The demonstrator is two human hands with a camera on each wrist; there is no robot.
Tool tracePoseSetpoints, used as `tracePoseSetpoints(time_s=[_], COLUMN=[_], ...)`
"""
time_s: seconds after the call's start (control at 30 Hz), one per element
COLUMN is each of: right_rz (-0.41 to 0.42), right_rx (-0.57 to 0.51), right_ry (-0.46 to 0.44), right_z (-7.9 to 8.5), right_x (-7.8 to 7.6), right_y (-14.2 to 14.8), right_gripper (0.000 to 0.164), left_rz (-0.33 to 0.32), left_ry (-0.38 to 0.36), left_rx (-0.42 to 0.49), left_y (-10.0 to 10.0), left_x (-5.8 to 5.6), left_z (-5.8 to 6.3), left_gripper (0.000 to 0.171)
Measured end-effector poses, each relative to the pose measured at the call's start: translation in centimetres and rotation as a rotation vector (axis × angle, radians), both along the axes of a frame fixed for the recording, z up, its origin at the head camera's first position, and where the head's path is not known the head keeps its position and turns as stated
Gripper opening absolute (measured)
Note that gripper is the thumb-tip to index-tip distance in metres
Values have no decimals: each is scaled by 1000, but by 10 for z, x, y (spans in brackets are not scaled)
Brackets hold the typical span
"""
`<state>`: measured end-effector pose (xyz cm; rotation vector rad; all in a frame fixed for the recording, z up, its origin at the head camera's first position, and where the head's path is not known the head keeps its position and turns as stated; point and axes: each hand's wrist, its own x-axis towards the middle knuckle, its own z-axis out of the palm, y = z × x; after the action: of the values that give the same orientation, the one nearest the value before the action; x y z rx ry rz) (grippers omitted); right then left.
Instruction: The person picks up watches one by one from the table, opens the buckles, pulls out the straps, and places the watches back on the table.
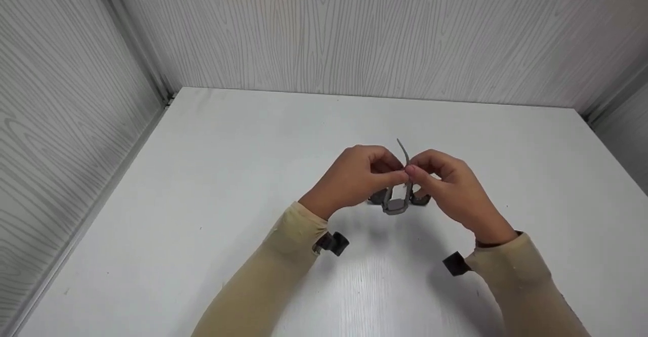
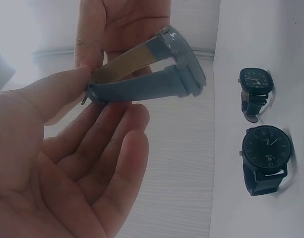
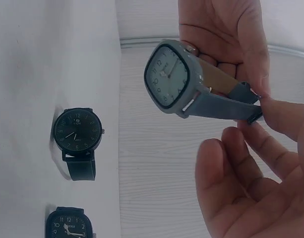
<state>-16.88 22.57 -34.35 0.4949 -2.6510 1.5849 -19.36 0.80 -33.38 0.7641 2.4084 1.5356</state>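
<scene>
A grey wristwatch (image 1: 396, 206) with a pale square dial (image 3: 167, 77) hangs in the air between both hands, its strap (image 2: 147, 87) bent into a loop. My left hand (image 1: 367, 172) pinches the strap's buckle end between thumb and fingers. Close against it, my right hand (image 1: 453, 185) pinches the same end, and a thin strap tip (image 1: 402, 150) sticks up above the fingertips. The fingers partly hide the buckle. In the right wrist view the dial faces the camera, while the left wrist view shows the case from the side.
Below the held watch lie two dark watches on the white table (image 1: 243, 139): one with a round dial (image 3: 78, 130), the other with a rounded-square dial (image 2: 256, 82). Pale wood-grain panels (image 1: 314, 33) enclose the table at the back and sides.
</scene>
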Motion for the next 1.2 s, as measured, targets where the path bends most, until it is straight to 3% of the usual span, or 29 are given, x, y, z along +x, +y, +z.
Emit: tracePoseSetpoints(time_s=[0.2,0.4,0.6,0.83,1.2], right_rz=[67,121,161,102,35], right_rx=[-93,-96,-78,-30,-42], right_ry=[-52,-62,-49,-36,-38], right_z=[-3,-3,-1,0,2], right_x=[-1,-2,1,1,2], right_y=[1,1,2,1,-1], right_gripper=[22,21,17,22,19], left_rz=[-12,-10,4,54,52], left_ry=[13,8,3,70,57], left_rx=[-22,-66,-29,-52,-12], left_y=[-2,-3,-1,-3,-2], left_x=[-1,-1,2,2,3], left_z=[-1,3,3,3,4], left_gripper=[13,12,12,9,11])
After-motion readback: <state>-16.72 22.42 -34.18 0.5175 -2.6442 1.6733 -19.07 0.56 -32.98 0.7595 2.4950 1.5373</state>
